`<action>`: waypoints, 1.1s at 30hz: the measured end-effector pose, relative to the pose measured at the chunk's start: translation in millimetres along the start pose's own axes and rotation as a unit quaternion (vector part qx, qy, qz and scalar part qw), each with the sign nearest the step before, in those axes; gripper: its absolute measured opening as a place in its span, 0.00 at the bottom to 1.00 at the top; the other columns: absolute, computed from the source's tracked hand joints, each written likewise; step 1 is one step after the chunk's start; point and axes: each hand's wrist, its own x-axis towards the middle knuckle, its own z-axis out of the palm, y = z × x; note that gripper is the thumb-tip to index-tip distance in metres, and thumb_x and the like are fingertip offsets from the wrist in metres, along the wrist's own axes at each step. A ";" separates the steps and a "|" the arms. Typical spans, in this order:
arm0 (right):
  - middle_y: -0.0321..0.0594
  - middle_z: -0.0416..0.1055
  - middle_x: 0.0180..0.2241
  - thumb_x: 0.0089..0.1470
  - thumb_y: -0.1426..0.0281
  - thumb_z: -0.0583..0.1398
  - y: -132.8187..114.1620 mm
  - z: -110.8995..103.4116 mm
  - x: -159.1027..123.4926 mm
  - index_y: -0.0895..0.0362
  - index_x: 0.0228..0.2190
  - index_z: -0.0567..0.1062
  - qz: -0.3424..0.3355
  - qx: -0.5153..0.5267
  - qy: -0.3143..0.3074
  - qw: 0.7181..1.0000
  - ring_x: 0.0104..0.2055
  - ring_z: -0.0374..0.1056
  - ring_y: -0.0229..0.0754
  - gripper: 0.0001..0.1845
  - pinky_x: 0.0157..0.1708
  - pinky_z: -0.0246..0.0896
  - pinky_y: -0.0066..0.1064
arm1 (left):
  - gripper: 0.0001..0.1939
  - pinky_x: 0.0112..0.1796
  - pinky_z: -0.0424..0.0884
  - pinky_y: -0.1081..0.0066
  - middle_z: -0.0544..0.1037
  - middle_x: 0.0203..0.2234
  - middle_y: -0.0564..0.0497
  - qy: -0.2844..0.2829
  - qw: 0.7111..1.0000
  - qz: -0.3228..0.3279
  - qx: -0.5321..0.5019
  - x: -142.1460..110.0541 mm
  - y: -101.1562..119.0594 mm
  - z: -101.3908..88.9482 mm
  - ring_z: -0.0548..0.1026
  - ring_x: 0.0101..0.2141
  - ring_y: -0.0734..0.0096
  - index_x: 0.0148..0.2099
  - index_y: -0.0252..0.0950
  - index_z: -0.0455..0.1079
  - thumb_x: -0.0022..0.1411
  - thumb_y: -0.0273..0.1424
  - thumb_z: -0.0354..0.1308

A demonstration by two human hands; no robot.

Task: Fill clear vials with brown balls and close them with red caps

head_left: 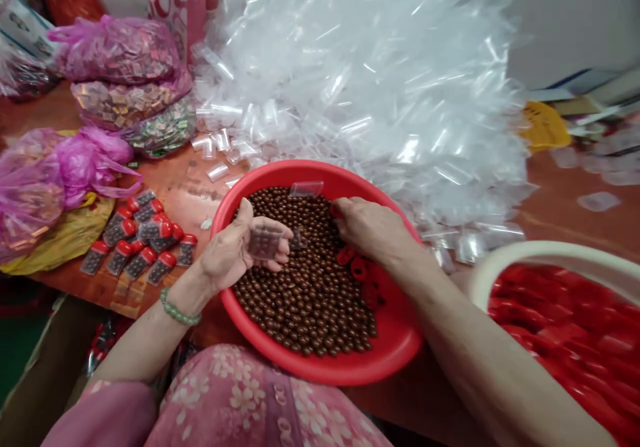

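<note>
A round red basin point(320, 372) holds many glossy brown balls point(305, 300). Over its left side is my left hand point(255, 240), palm up, with a small clear plastic container point(266, 242) held between thumb and fingers. Dark balls show through the container's wall. My right hand point(365, 227) reaches into the far right of the basin, its fingers closed on a red cap point(335, 212) that is mostly hidden. Several more red caps point(358, 268) lie in the basin below that hand. Another clear container point(307, 188) rests on the balls at the back.
A tall heap of clear plastic containers point(370, 80) rises behind the basin. Filled containers with red tops point(143, 240) lie to the left. Pink bags of small pieces point(125, 54) stand behind them. At right, a white tub point(530, 252) contains red caps.
</note>
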 end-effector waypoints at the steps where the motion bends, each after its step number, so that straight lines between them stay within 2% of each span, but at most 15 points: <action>1: 0.59 0.76 0.43 0.58 0.75 0.52 2.3 1.1 -0.9 0.64 0.46 0.74 -0.006 0.013 0.012 1.000 0.43 0.74 0.55 0.17 0.40 0.63 0.40 | 0.34 0.30 0.73 0.72 0.78 0.27 0.47 0.001 1.000 0.000 -0.013 0.2 0.2 -0.3 0.76 0.27 0.71 0.37 0.29 0.76 0.59 0.59 0.52; 3: 0.56 0.77 0.44 0.59 0.73 0.52 8.3 -0.2 -5.2 0.62 0.47 0.75 -0.012 0.055 0.053 0.997 0.42 0.74 0.54 0.18 0.41 0.64 0.41 | 0.34 0.31 0.74 0.71 0.78 0.29 0.46 0.000 0.999 0.004 -0.034 -0.1 1.0 -0.5 0.77 0.29 0.70 0.39 0.29 0.76 0.61 0.58 0.50; 6: 0.54 0.77 0.46 0.60 0.68 0.54 15.2 -9.5 -16.3 0.59 0.48 0.76 -0.011 0.139 0.158 0.978 0.45 0.73 0.54 0.18 0.47 0.65 0.44 | 0.34 0.35 0.74 0.69 0.79 0.31 0.44 -0.009 0.998 0.006 -0.056 -0.8 2.5 -0.7 0.78 0.32 0.68 0.41 0.29 0.76 0.63 0.57 0.47; 8: 0.53 0.78 0.44 0.58 0.66 0.58 13.0 -18.5 -24.7 0.58 0.48 0.76 0.003 0.253 0.244 0.936 0.43 0.72 0.52 0.18 0.47 0.66 0.44 | 0.33 0.37 0.74 0.68 0.80 0.32 0.43 -0.016 0.998 0.002 -0.064 -1.1 3.2 -1.1 0.78 0.33 0.67 0.42 0.29 0.76 0.64 0.56 0.47; 9: 0.51 0.78 0.43 0.57 0.66 0.59 9.2 -23.3 -28.6 0.57 0.48 0.77 0.013 0.333 0.274 0.902 0.40 0.73 0.49 0.18 0.46 0.67 0.44 | 0.33 0.37 0.74 0.67 0.80 0.33 0.43 -0.019 0.998 0.001 -0.067 -1.3 3.4 -1.4 0.78 0.34 0.67 0.42 0.29 0.76 0.64 0.55 0.47; 10: 0.49 0.78 0.42 0.56 0.65 0.61 3.7 -28.0 -32.0 0.56 0.48 0.77 0.020 0.418 0.276 0.865 0.36 0.73 0.46 0.18 0.42 0.68 0.42 | 0.32 0.38 0.74 0.67 0.80 0.33 0.43 -0.022 0.997 0.000 -0.070 -1.6 3.4 -1.7 0.78 0.34 0.66 0.42 0.29 0.75 0.65 0.55 0.48; 11: 0.46 0.79 0.40 0.55 0.65 0.62 -3.0 -32.7 -34.9 0.55 0.47 0.77 0.016 0.489 0.257 0.834 0.33 0.73 0.43 0.18 0.40 0.69 0.40 | 0.30 0.38 0.74 0.67 0.80 0.34 0.42 -0.025 0.997 0.001 -0.072 -2.0 3.3 -2.0 0.79 0.34 0.66 0.43 0.29 0.75 0.65 0.53 0.49; 12: 0.43 0.79 0.38 0.54 0.65 0.63 -10.4 -37.3 -37.1 0.55 0.46 0.78 0.003 0.532 0.225 0.816 0.33 0.73 0.42 0.18 0.39 0.70 0.39 | 0.27 0.39 0.74 0.66 0.80 0.35 0.42 -0.029 0.997 0.004 -0.073 -2.5 3.1 -2.3 0.79 0.35 0.65 0.43 0.29 0.75 0.65 0.50 0.52; 13: 0.40 0.78 0.34 0.53 0.65 0.63 -18.0 -41.7 -38.4 0.54 0.45 0.78 -0.018 0.553 0.191 0.811 0.32 0.73 0.41 0.17 0.36 0.70 0.37 | 0.23 0.39 0.74 0.67 0.80 0.36 0.42 -0.035 0.997 0.008 -0.072 -3.1 2.9 -2.7 0.79 0.36 0.65 0.45 0.29 0.75 0.64 0.46 0.56; 15: 0.37 0.77 0.29 0.53 0.65 0.63 -31.9 -49.5 -38.6 0.53 0.44 0.79 -0.066 0.562 0.161 0.809 0.30 0.72 0.40 0.16 0.33 0.69 0.35 | 0.16 0.41 0.74 0.68 0.81 0.38 0.44 -0.054 0.996 0.012 -0.067 -4.6 2.4 -3.7 0.79 0.38 0.66 0.47 0.30 0.74 0.58 0.33 0.63; 17: 0.36 0.77 0.29 0.53 0.66 0.63 -42.5 -55.4 -35.6 0.52 0.43 0.80 -0.091 0.563 0.152 0.808 0.29 0.72 0.39 0.15 0.32 0.70 0.34 | 0.19 0.43 0.73 0.68 0.81 0.39 0.44 -0.073 0.995 0.004 -0.066 -5.9 2.4 -4.9 0.80 0.40 0.66 0.49 0.31 0.73 0.53 0.24 0.65; 18: 0.36 0.77 0.29 0.52 0.65 0.63 -46.5 -57.3 -33.3 0.52 0.43 0.80 -0.095 0.565 0.148 0.806 0.29 0.72 0.39 0.14 0.32 0.70 0.34 | 0.20 0.44 0.73 0.67 0.81 0.40 0.44 -0.081 0.994 -0.001 -0.069 -6.3 2.6 -5.6 0.80 0.41 0.65 0.49 0.31 0.73 0.52 0.22 0.64; 23: 0.39 0.78 0.33 0.52 0.63 0.64 -61.1 -57.5 -21.5 0.54 0.39 0.81 -0.130 0.587 0.117 0.791 0.31 0.72 0.39 0.13 0.35 0.71 0.34 | 0.22 0.46 0.73 0.65 0.81 0.42 0.41 -0.107 0.990 -0.010 -0.092 -5.4 4.1 -8.6 0.80 0.44 0.59 0.50 0.30 0.73 0.51 0.25 0.65; 28: 0.39 0.78 0.31 0.51 0.67 0.65 -73.1 -52.9 -19.0 0.57 0.34 0.81 -0.182 0.595 0.107 0.776 0.33 0.73 0.39 0.08 0.37 0.70 0.32 | 0.17 0.43 0.74 0.70 0.81 0.39 0.44 -0.098 0.994 -0.017 -0.037 -2.8 0.5 -7.0 0.80 0.40 0.67 0.46 0.30 0.75 0.53 0.27 0.68; 33: 0.36 0.75 0.26 0.52 0.64 0.65 -76.1 -46.8 -24.0 0.57 0.34 0.81 -0.173 0.622 0.051 0.762 0.22 0.68 0.34 0.10 0.23 0.66 0.28 | 0.16 0.38 0.75 0.75 0.79 0.34 0.47 -0.077 0.997 0.022 -0.009 -1.5 -4.1 -4.4 0.78 0.35 0.72 0.41 0.29 0.75 0.52 0.33 0.71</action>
